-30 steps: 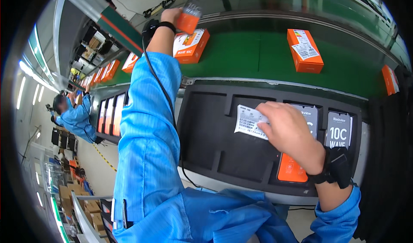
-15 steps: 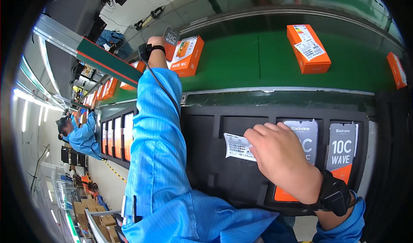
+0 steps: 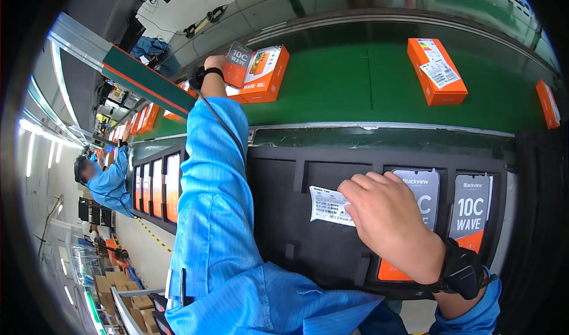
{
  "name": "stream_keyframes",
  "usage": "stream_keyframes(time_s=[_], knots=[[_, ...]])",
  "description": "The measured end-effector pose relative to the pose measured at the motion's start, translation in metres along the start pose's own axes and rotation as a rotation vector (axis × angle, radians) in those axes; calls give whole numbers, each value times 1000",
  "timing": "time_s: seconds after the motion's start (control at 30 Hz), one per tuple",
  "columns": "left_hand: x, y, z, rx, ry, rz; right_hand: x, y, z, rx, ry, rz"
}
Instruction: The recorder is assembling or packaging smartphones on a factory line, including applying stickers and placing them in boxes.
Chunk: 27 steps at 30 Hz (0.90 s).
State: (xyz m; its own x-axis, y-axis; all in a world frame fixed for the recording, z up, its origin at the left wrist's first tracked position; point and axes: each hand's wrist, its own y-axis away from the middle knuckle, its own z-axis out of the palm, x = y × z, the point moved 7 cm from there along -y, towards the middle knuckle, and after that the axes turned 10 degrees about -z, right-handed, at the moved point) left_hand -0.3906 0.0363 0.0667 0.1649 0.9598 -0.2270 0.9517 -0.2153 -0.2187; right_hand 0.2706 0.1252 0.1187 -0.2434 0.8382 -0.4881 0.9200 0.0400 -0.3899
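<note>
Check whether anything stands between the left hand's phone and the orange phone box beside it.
Nothing visible does. The left hand holds the grey-and-orange phone at its left side; in this view it overlaps the orange phone box. Whether they touch, I cannot tell.

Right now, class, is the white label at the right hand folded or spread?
Spread where visible: the white label shows no fold; the right hand hides its right end.
</note>
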Motion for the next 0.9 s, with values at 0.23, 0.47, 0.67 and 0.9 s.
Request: stream_keyframes(time_s=[0.23, 0.47, 0.67, 0.9], knots=[[-3, -8, 67, -575, 830, -340, 5, 2, 0, -6, 27, 8], [33, 38, 8, -181, 253, 134, 5, 1, 1, 18, 18, 4], [26, 43, -7, -166, 643, -133, -5, -2, -2, 40, 40, -23], [53, 69, -6, -360, 835, -148, 0, 0, 0, 24, 51, -2]])
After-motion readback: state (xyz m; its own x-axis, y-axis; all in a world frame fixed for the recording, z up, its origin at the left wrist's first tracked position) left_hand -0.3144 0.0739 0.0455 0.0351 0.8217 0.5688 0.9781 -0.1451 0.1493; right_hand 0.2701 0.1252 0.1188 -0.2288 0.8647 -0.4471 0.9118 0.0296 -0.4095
